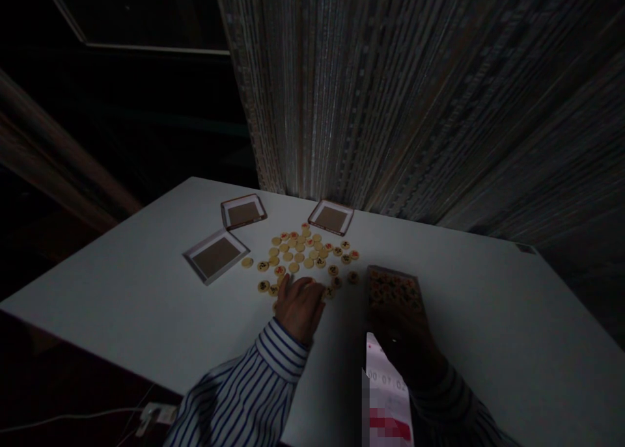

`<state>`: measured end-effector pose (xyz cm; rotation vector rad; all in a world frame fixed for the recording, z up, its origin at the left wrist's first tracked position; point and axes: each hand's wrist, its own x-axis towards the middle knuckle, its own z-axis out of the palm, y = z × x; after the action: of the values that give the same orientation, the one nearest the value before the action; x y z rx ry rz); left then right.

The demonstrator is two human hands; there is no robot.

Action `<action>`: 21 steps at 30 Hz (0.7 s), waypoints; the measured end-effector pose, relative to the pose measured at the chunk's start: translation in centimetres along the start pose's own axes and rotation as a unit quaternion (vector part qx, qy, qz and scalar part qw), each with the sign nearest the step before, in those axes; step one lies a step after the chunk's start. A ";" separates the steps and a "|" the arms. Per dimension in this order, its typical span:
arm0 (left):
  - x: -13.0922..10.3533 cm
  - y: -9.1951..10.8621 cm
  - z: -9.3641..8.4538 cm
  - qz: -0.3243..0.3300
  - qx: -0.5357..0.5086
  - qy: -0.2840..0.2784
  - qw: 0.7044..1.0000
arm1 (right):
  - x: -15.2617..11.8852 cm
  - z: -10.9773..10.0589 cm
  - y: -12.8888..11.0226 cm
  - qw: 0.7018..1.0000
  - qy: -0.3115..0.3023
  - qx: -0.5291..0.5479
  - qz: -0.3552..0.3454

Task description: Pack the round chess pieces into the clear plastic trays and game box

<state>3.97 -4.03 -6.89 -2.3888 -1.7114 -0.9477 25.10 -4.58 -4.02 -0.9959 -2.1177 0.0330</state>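
My left hand (299,307) is palm down over the near side of a loose spread of round Chinese chess pieces (299,257). Its fingers are bent down onto the pieces; its fingertips touch or pinch something there that I cannot make out. Some pieces show red or black characters, others are blank side up. At the right, my right hand (407,343) lies in deep shadow over the near end of a shallow box (418,282) with several character pieces set inside. The dark hides its fingers, so its grip on the box or a piece is unclear.
Empty shallow trays or lids lie behind the pieces: one at the left (195,274), one at the back left (244,224), one at the back (332,230). A lit phone (388,395) showing a timer is below my right hand. Striped curtains (342,108) hang behind the white table (488,317).
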 end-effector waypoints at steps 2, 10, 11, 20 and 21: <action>0.0 0.1 0.1 -0.003 -0.005 0.004 1.000 | 0.0 0.0 0.0 1.000 -0.003 -0.004 -0.003; 0.2 0.0 0.1 0.009 0.004 0.019 1.000 | -0.3 0.1 0.1 1.000 -0.012 -0.019 -0.004; 0.2 0.0 0.1 0.012 0.002 0.027 1.000 | -0.3 0.2 0.1 1.000 -0.012 -0.019 -0.004; 0.5 0.5 -1.0 0.031 -0.025 0.053 0.998 | -0.2 0.2 0.0 1.000 -0.018 -0.016 0.006; 0.5 0.6 -1.1 0.031 -0.027 0.060 0.997 | -0.2 0.1 0.0 1.000 -0.016 -0.015 0.005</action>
<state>4.08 -4.23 -5.60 -2.3495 -1.5810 -1.1176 25.08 -4.73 -4.26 -1.0293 -2.1491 0.0223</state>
